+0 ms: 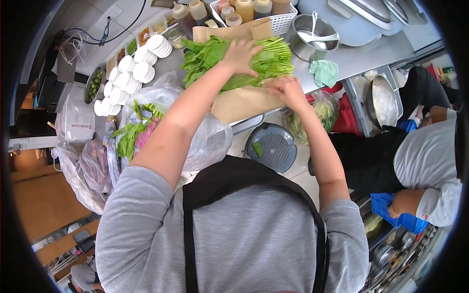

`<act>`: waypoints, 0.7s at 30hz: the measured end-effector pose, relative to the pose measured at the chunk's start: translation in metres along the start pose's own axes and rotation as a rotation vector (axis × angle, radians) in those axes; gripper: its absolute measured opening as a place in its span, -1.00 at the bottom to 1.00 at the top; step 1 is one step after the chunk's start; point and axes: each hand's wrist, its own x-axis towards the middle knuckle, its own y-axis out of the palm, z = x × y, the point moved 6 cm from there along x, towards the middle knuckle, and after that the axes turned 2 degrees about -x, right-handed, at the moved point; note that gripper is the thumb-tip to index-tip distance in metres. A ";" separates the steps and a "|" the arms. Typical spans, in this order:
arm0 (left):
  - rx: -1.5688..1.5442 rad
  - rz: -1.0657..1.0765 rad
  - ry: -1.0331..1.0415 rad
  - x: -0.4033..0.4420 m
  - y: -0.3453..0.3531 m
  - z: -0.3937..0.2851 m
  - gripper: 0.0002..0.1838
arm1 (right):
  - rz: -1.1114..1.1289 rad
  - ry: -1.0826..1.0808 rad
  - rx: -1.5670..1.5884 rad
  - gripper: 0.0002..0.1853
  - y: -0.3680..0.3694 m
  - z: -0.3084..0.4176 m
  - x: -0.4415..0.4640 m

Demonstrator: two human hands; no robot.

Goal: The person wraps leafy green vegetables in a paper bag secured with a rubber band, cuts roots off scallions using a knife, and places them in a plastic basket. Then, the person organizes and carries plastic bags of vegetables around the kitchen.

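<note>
A bunch of leafy greens [205, 58] lies across a sheet of brown paper [244, 103] on the metal counter, leaves to the left and cut stems to the right. My left hand [240, 57] rests on top of the greens with its fingers spread. At the lower right of the bunch, my right hand [287, 91] has its fingers bent together at the paper's near edge, beside the stems. Brown paper also shows behind the greens.
Stacked white lids [132, 80] stand at the left, near plastic bags of vegetables. Behind are sauce bottles in a white basket [281, 23]. A metal pot [312, 36] and green cloth [324, 73] sit right. A co-worker [425, 156] is at the far right.
</note>
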 end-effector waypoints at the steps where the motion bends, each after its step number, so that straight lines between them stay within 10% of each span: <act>1: -0.009 0.014 0.004 -0.001 0.000 -0.002 0.10 | 0.004 -0.008 0.000 -0.85 -0.006 0.005 -0.008; 6: -0.014 -0.045 -0.014 -0.028 0.003 -0.036 0.08 | -0.176 -0.106 0.012 -0.92 -0.036 0.023 -0.023; 15: -0.387 -0.531 0.176 -0.157 -0.076 -0.052 -0.44 | 0.129 0.103 0.166 -0.82 -0.005 -0.008 0.007; 21: -0.390 -0.630 -0.590 -0.371 -0.049 0.112 -0.61 | -0.024 0.107 0.125 -0.78 -0.039 0.037 0.035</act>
